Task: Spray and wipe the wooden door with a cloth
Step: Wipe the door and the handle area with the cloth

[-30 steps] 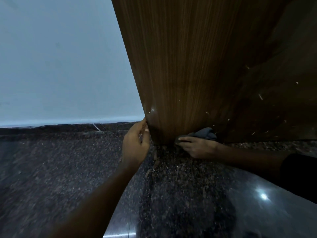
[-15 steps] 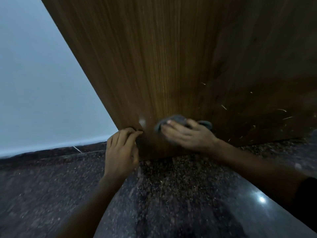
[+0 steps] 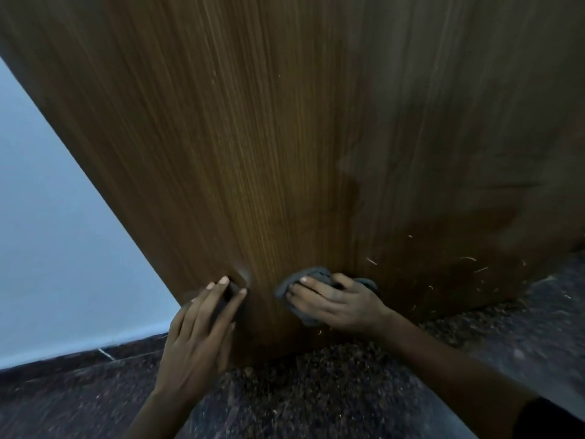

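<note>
Cloth [image 3: 318, 273] under flat right hand [image 3: 338, 304]

No legible text or labels

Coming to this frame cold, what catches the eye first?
The wooden door fills most of the view. Low on it, the right hand presses a grey cloth flat against the wood, while the left hand rests with straight fingers by the door's left edge. Pale flecks mark the door's lower right, above the dark speckled floor.
</note>
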